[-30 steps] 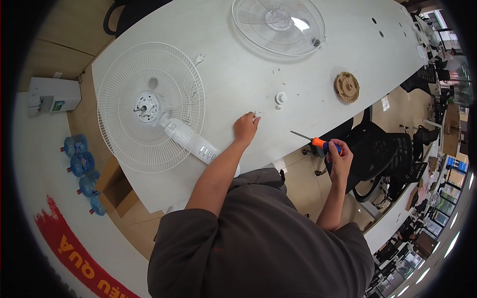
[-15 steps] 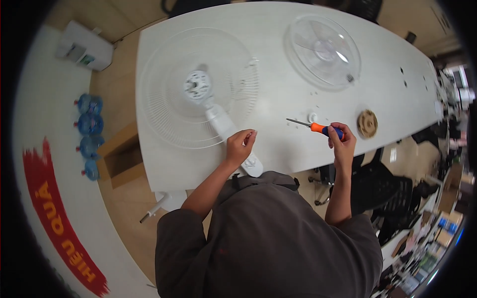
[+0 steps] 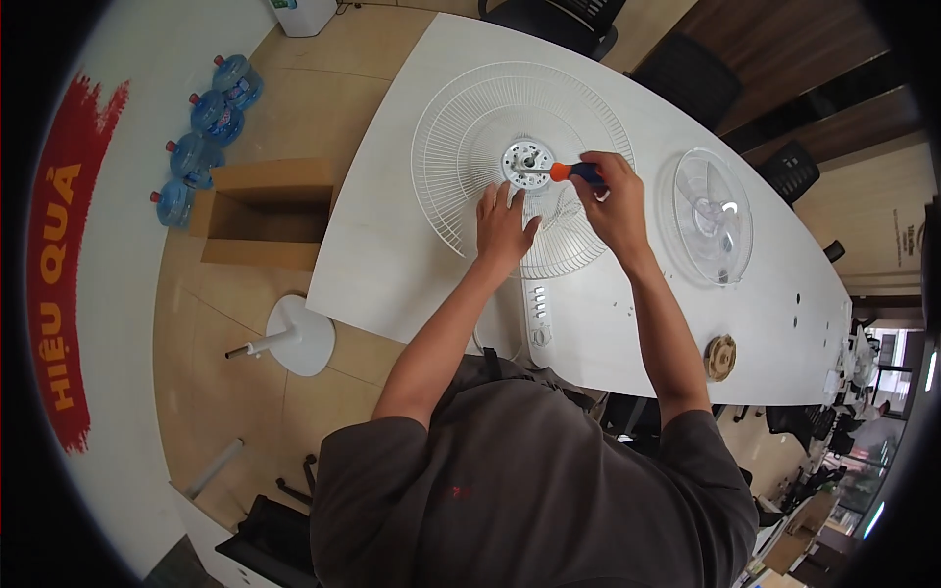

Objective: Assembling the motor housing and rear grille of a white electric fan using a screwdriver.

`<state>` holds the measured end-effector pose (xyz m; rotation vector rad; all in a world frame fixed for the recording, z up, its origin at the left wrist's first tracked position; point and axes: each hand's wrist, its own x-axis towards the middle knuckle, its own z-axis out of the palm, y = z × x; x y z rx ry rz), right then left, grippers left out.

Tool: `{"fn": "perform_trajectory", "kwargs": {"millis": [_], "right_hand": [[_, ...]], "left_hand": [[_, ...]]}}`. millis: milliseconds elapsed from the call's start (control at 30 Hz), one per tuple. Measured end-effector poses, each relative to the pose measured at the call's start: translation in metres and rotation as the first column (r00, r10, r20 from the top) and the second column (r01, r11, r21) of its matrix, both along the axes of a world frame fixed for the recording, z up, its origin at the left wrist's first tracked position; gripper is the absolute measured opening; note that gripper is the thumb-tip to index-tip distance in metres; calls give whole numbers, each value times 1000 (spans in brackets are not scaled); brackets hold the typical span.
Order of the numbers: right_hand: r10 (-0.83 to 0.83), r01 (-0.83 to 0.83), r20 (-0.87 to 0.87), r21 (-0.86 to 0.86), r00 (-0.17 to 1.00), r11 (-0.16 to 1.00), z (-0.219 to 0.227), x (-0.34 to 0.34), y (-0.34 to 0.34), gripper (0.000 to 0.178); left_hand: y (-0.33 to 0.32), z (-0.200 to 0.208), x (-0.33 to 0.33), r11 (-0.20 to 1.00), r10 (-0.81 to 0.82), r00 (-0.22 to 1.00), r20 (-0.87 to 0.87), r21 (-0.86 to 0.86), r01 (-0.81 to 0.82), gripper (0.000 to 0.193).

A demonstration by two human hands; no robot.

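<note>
The right hand (image 3: 616, 211) is closing its grip around the orange-and-blue handle of a screwdriver (image 3: 559, 171), whose long axis is lying nearly level, thin metal shaft pointing toward nine o'clock at the round hub (image 3: 523, 160) of a white wire fan guard (image 3: 461, 127). The left hand (image 3: 503, 228) is lying open, fingers spread, on the mesh. The cardboard box (image 3: 263, 213) beside the white surface (image 3: 382, 265) is standing open.
</note>
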<state>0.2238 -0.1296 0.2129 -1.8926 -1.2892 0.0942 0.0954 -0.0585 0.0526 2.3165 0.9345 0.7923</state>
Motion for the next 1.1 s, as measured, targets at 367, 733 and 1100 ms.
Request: {"fn": "perform_trajectory", "kwargs": {"millis": [367, 733, 1100], "right_hand": [[220, -179, 217, -194, 951, 965, -43, 15, 70, 27], [256, -191, 151, -346, 955, 919, -36, 27, 83, 29], [354, -180, 249, -528, 902, 830, -28, 24, 98, 31]], "left_hand": [[7, -10, 1, 995, -83, 868, -489, 0, 95, 88], [7, -7, 2, 996, -89, 860, -503, -19, 93, 92], [7, -9, 0, 994, -105, 868, -485, -37, 100, 92]]}}
